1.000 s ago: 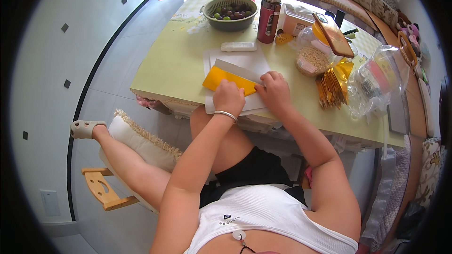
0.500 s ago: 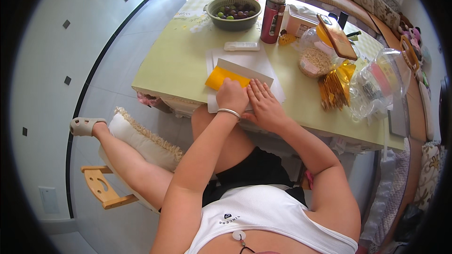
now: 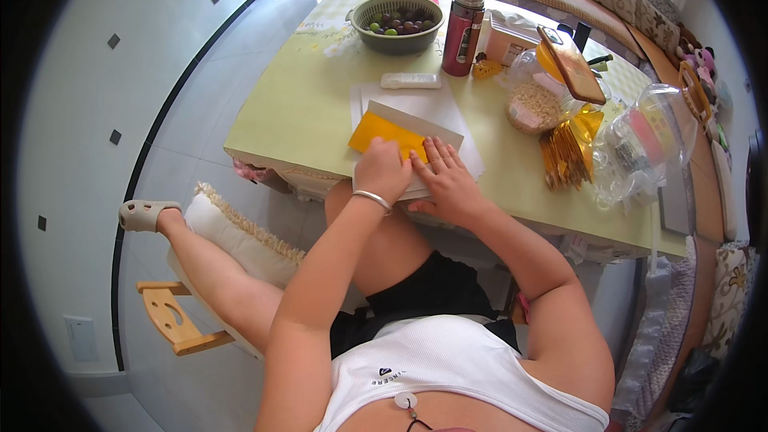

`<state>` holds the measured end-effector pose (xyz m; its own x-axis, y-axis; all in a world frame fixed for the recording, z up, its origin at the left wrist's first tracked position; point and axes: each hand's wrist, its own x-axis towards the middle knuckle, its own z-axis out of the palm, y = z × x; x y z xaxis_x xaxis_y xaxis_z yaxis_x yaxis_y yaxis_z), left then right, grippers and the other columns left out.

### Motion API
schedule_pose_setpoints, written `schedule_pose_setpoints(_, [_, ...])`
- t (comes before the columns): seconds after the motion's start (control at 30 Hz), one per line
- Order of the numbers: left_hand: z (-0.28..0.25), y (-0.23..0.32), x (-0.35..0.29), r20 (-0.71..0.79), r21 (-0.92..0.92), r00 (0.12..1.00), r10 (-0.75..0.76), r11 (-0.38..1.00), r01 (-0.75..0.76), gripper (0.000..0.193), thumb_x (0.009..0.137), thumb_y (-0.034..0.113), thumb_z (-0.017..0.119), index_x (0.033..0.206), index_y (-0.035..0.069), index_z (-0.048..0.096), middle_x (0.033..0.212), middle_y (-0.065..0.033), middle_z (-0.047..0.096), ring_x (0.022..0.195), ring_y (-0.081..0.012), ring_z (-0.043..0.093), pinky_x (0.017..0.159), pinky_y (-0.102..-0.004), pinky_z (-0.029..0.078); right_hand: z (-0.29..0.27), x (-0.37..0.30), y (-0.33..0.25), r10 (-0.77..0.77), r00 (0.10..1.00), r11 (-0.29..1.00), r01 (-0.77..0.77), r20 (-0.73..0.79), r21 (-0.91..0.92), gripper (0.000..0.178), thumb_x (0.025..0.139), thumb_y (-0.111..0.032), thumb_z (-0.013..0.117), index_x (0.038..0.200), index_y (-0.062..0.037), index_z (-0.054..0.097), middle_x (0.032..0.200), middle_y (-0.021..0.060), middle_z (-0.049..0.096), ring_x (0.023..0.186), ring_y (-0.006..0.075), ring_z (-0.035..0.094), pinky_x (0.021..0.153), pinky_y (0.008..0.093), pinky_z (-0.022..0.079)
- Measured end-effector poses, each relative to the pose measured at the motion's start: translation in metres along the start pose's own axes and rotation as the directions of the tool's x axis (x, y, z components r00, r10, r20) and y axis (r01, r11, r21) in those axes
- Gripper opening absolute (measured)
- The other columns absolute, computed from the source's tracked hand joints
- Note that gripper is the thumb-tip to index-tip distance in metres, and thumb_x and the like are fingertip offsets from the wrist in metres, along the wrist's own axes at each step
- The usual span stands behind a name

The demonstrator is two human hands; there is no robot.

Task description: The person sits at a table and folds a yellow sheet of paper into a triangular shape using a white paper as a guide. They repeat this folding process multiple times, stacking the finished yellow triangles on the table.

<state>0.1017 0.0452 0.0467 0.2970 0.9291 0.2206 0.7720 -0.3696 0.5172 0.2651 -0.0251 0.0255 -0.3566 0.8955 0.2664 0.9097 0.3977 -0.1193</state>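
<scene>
The left hand (image 3: 382, 170) and right hand (image 3: 450, 182) lie side by side, flat and open, pressing the folded yellow paper (image 3: 386, 134) on white sheets (image 3: 420, 104) at the yellow-green table's (image 3: 296, 104) near edge, the green bowl (image 3: 398, 22) at twelve o'clock

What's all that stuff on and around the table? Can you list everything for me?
table: one, pale yellow-green, centre
folded paper: one, orange and white, near table edge under both hands
white sheets: a few, beneath the folded paper
bowl of fruit: one, green, far side
flask: one, red, right of the bowl
white bar: one, before the bowl
clear jar: one, pale grains inside, right of centre
plastic bags: clear, right end
cushion: one, cream, on the floor at left
wooden stool: one, lower left
left hand: pressing on the paper
right hand: flat on the paper
</scene>
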Motion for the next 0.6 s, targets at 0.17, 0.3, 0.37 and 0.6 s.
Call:
schedule_pose_setpoints(0.17, [-0.033, -0.044, -0.009, -0.11, 0.085, 0.909, 0.401, 0.915, -0.394, 0.019, 0.071, 0.011, 0.068, 0.089, 0.007, 0.066, 0.094, -0.0107, 0.061, 0.093, -0.032, 0.06, 0.084, -0.0424, 0.049, -0.014, 0.0, 0.001, -0.054, 0.997, 0.998, 0.051, 0.063, 0.046, 0.085, 0.078, -0.057, 0.074, 0.151, -0.0291, 0.041, 0.154, 0.0336, 0.029, 0.146, 0.0471, 0.025, 0.12, 0.0526, 0.02])
schedule_pose_setpoints(0.3, [-0.052, -0.061, -0.012, -0.091, 0.252, 0.755, 0.649, 0.748, -0.613, 0.028, 0.068, 0.006, 0.065, 0.096, 0.007, 0.069, 0.11, -0.0089, 0.065, 0.107, -0.0287, 0.059, 0.097, -0.0431, 0.044, -0.025, 0.002, 0.017, -0.137, 0.98, 0.982, 0.115, 0.145, 0.15, 0.076, 0.08, -0.052, 0.075, 0.147, -0.0306, 0.048, 0.155, 0.0338, 0.027, 0.147, 0.0462, 0.025, 0.12, 0.0523, 0.019])
schedule_pose_setpoints(0.37, [-0.051, -0.065, -0.012, -0.089, 0.279, 0.687, 0.721, 0.68, -0.678, 0.027, 0.07, 0.005, 0.065, 0.096, 0.006, 0.07, 0.111, -0.0091, 0.066, 0.109, -0.0275, 0.059, 0.098, -0.043, 0.044, -0.032, 0.001, 0.032, -0.212, 0.97, 0.947, 0.175, 0.115, 0.27, 0.062, 0.083, -0.045, 0.075, 0.14, -0.0285, 0.057, 0.156, 0.0314, 0.029, 0.147, 0.0442, 0.026, 0.121, 0.0513, 0.018])
schedule_pose_setpoints(0.6, [-0.04, -0.063, -0.016, -0.106, 0.118, 0.617, 0.78, 0.626, -0.771, 0.015, 0.074, 0.004, 0.067, 0.089, 0.006, 0.07, 0.099, -0.0073, 0.07, 0.099, -0.0262, 0.064, 0.093, -0.0421, 0.048, -0.036, 0.004, 0.069, -0.223, 0.971, 0.844, 0.146, 0.09, 0.516, 0.028, 0.092, -0.025, 0.069, 0.117, -0.0143, 0.074, 0.152, 0.0228, 0.043, 0.146, 0.0397, 0.033, 0.12, 0.046, 0.024])
